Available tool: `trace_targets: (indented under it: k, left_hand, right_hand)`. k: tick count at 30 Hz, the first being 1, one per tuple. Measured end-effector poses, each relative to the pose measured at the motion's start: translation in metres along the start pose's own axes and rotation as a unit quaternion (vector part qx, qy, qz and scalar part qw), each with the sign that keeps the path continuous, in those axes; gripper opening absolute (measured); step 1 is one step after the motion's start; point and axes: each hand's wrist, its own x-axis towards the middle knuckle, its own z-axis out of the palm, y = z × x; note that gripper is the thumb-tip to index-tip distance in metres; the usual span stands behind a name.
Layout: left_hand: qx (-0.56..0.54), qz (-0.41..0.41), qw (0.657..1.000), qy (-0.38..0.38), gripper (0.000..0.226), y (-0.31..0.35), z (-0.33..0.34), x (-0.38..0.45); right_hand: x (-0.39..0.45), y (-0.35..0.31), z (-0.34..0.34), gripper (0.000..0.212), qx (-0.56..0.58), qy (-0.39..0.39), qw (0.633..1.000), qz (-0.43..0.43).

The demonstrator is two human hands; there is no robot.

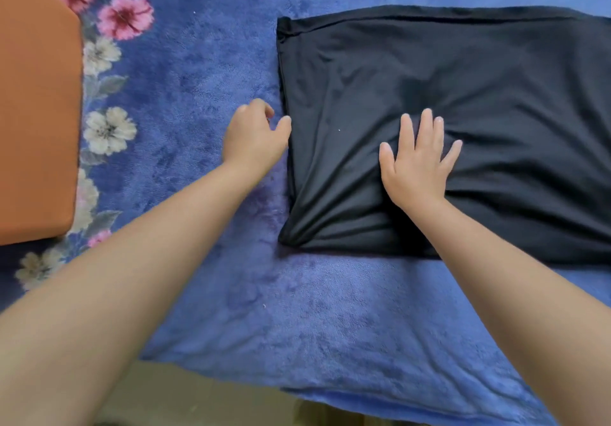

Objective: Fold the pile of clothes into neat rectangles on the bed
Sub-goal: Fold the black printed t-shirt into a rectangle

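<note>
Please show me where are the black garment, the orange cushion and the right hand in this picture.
black garment (pixel 463 71): head view, on its flat upper middle.
orange cushion (pixel 36 111): head view, on its top face.
right hand (pixel 417 161): head view, on the back of the hand.

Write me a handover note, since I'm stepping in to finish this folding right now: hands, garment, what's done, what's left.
Right hand: flat, fingers spread, pressing the black garment.
Left hand: fingers loosely curled at the garment's left edge, holding nothing clearly.
Garment lies on the blue blanket, roughly rectangular; right side out of frame.
Left: smooth the wrinkles near the front-left corner, probably fold again.
</note>
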Motion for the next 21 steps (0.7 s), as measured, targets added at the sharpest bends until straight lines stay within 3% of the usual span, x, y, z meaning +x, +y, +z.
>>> trace_targets:
  k: [6, 11, 18, 21]
  left_hand:
    - [0.070, 0.011, 0.997, 0.007, 0.044, 0.045, 0.001, 0.071]
    - [0.130, 0.024, 0.991, 0.024, 0.027, 0.056, 0.004, 0.099]
    - [0.105, 0.037, 0.991, 0.068, 0.028, 0.044, -0.007, 0.106]
    - [0.077, 0.040, 0.996, 0.037, 0.022, 0.033, 0.001, 0.109]
  right_hand:
    - [0.013, -0.002, -0.003, 0.064, -0.060, -0.135, 0.989, 0.001]
    - [0.024, -0.005, -0.013, 0.072, -0.098, -0.226, 0.969, -0.006]
    - [0.035, 0.022, -0.041, 0.056, -0.018, -0.187, 0.980, -0.059]
    - [0.028, 0.030, -0.031, 0.081, -0.087, -0.186, 0.972, -0.112]
